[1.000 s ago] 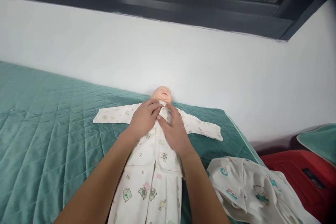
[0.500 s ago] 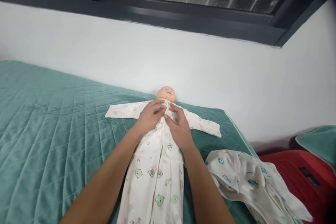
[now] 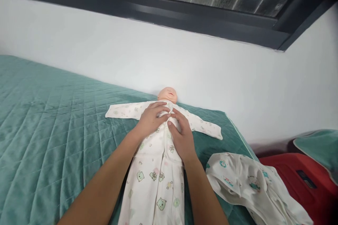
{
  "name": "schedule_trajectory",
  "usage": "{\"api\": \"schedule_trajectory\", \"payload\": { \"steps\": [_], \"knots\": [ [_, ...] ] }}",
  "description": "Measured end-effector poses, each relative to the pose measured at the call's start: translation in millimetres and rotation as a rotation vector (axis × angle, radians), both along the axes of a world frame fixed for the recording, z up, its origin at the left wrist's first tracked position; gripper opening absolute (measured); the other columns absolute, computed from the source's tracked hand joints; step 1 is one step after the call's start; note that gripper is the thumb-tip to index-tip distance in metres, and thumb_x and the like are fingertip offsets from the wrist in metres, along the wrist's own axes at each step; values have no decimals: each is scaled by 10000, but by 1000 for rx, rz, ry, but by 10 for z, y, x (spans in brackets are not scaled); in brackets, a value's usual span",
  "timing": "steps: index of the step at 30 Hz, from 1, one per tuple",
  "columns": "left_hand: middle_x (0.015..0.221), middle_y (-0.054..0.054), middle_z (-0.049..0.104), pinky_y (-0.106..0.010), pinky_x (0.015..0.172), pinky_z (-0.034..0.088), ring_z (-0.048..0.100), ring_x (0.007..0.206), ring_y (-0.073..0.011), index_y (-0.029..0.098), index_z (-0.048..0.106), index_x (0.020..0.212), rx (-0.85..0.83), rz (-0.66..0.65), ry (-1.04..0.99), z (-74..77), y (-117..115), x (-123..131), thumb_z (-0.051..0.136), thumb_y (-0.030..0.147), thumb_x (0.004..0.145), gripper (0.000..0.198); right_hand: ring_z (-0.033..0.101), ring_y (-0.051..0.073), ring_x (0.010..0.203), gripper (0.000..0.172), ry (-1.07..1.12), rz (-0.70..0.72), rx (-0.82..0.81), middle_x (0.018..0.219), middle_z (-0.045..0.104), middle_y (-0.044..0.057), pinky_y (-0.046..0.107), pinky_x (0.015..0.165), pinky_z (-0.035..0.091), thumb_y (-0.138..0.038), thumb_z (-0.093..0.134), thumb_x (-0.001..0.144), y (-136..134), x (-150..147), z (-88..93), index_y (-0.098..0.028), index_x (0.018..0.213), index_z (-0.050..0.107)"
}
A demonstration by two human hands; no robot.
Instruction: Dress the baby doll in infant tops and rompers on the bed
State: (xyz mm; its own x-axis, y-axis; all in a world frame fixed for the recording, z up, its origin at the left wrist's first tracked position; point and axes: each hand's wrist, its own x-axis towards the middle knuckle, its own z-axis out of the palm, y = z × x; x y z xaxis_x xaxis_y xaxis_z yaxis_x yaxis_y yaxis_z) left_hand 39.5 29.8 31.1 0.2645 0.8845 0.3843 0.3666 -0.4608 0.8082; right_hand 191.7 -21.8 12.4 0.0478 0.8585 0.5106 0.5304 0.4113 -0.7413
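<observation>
A doll lies on its back; its head (image 3: pixel 168 95) shows above the collar. It wears a white baby shirt (image 3: pixel 206 125) with small printed animals, its sleeves spread to both sides. White printed baby pants (image 3: pixel 148 197) cover the lower body. My left hand (image 3: pixel 152 117) rests on the chest, thumb and fingers closed on the shirt's front edge just below the neck. From the other side my right hand (image 3: pixel 182 135) pinches the opposite front edge, fingertips nearly meeting the left ones. The fastening between the fingertips is mostly hidden.
A green quilted cover (image 3: pixel 66 123) lies under the doll, reaching a white wall (image 3: pixel 126 56). At right is a crumpled white printed garment (image 3: pixel 245 179), beside a red case or chair (image 3: pixel 295 172). A dark window frame (image 3: pixel 185 15) runs above.
Both hands have slid slightly down the shirt front, and their fingertips have come closer together. The view has shifted a little; the doll and other garment lie as before.
</observation>
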Motion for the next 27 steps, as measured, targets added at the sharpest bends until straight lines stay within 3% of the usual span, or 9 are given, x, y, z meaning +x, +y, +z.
{"api": "schedule_trajectory", "payload": {
  "steps": [9, 14, 20, 24, 27],
  "knots": [
    [1350, 10, 582, -399, 1071, 404, 452, 1314, -219, 281, 650, 925, 13, 28, 50, 25, 2, 42, 610, 364, 872, 105, 413, 217, 1363, 241, 14, -6, -64, 1440, 498, -2, 468, 1173, 295, -329, 563, 903, 8, 3, 13, -308, 1135, 622],
    [1328, -4, 597, -419, 1102, 366, 465, 1302, -221, 247, 596, 821, 6, 23, -24, 10, -24, 31, 622, 399, 864, 160, 421, 208, 1364, 343, 170, 20, -122, 1444, 495, 13, 449, 1168, 322, -338, 599, 878, 10, -1, 8, -297, 1217, 560],
    [1432, -8, 515, -424, 1140, 333, 400, 1373, -221, 238, 626, 788, -48, -94, -61, -5, -113, -90, 563, 391, 900, 200, 404, 194, 1387, 350, 403, 167, -222, 1462, 476, -15, 426, 1175, 333, -314, 653, 847, 48, 126, -4, -310, 1184, 556],
    [1519, 19, 418, -428, 1192, 261, 306, 1442, -222, 257, 681, 853, -11, -197, 23, -9, -201, -205, 558, 404, 909, 200, 329, 186, 1436, 512, 374, 296, -296, 1524, 396, -45, 415, 1200, 302, -310, 698, 823, 38, 221, 26, -354, 1294, 502],
    [1556, 51, 364, -461, 1225, 181, 180, 1495, -229, 281, 692, 926, -15, -267, 93, -14, -226, -287, 567, 413, 908, 183, 287, 188, 1457, 621, 310, 296, -320, 1553, 348, -53, 418, 1219, 264, -331, 715, 816, 17, 246, 48, -376, 1374, 444]
  ]
}}
